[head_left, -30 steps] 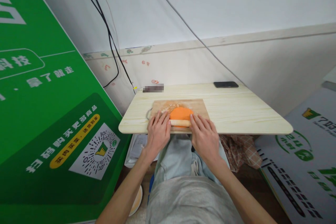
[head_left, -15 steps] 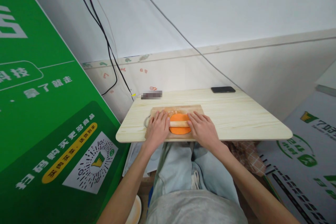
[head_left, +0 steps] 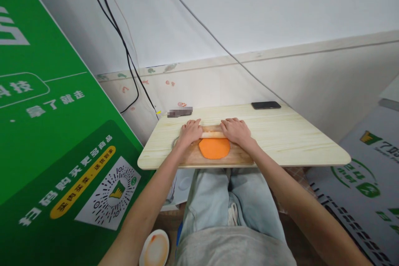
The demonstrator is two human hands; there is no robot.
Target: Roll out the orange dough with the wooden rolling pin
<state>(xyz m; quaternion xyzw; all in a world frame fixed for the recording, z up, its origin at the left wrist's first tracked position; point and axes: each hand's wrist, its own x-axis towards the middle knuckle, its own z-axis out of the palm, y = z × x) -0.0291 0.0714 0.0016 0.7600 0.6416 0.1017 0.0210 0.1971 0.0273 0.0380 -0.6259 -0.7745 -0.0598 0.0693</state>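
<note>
A pale wooden rolling pin (head_left: 214,135) lies crosswise at the far edge of a flat, rounded sheet of orange dough (head_left: 215,149). Both are on a brown wooden cutting board (head_left: 190,158) near the table's front edge. My left hand (head_left: 189,132) is closed over the pin's left end, and my right hand (head_left: 236,129) over its right end. The palms hide both ends of the pin. Bare board shows beyond the pin, between my hands.
The light wooden table (head_left: 293,141) stands against the wall. A black phone (head_left: 266,105) lies at its back right, and a partly blurred dark item (head_left: 180,112) at its back left. A green printed panel (head_left: 71,133) rises on the left. Below is a stained white plate (head_left: 155,248).
Both hands have pushed the rolling pin away from me, from the middle of the orange dough to its far edge. More of the dough and the board's near part now show.
</note>
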